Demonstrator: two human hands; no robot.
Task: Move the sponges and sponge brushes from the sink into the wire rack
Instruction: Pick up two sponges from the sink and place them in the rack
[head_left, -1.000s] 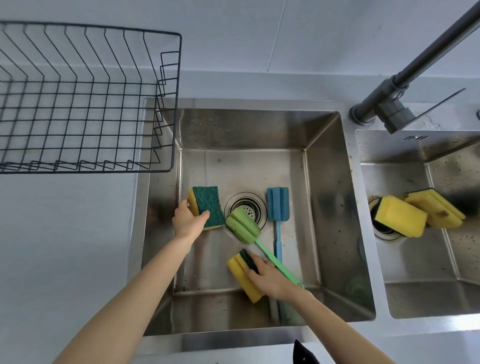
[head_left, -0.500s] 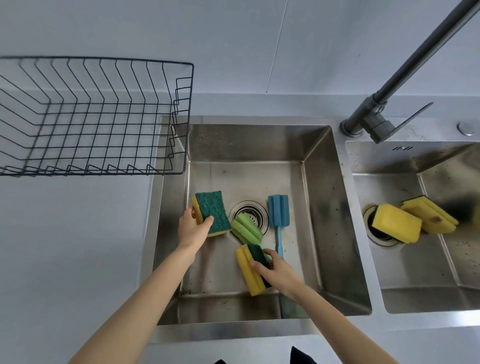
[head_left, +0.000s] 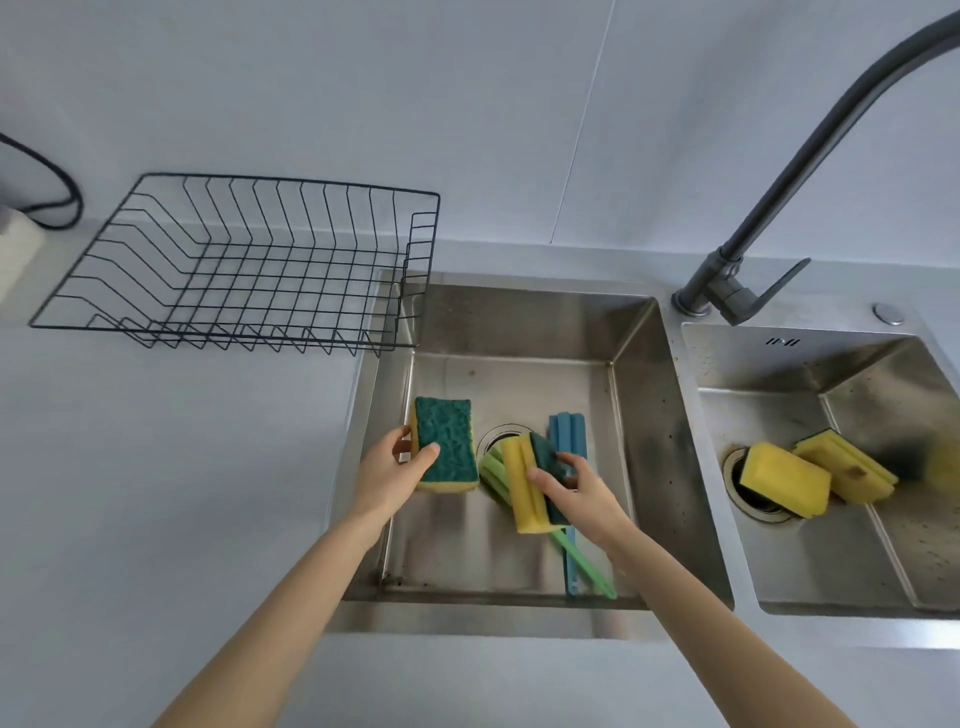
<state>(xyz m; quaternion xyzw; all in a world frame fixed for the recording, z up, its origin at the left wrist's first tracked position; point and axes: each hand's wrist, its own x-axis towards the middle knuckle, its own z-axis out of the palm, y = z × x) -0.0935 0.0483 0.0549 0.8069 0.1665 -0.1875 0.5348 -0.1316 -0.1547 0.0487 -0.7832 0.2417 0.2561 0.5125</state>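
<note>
Grey counter, steel sink (head_left: 639, 374), wire rack (head_left: 249, 275) at left, nothing in it yet. My left hand (head_left: 387, 475) clamped on green-faced sponge (head_left: 445, 444); right hand (head_left: 582, 493) pinching yellow sponge (head_left: 527, 488) edgewise. Risk: wet sponge slipping from pinch, or snagging rack rim. Both sponges higher than half second ago; brushes (head_left: 566, 441) unmoved near drain.

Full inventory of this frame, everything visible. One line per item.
wire rack: 1, black, counter left of sink
left basin: 1, steel
right basin: 1, steel
faucet: 1, dark grey, between basins
held sponges: 2, yellow with green scrub side, over left basin
sponge brushes: 2, green and blue, left basin
loose sponges: 2, yellow, right basin
cable: 1, black, far left
left hand: grip on one sponge
right hand: grip on the other
</note>
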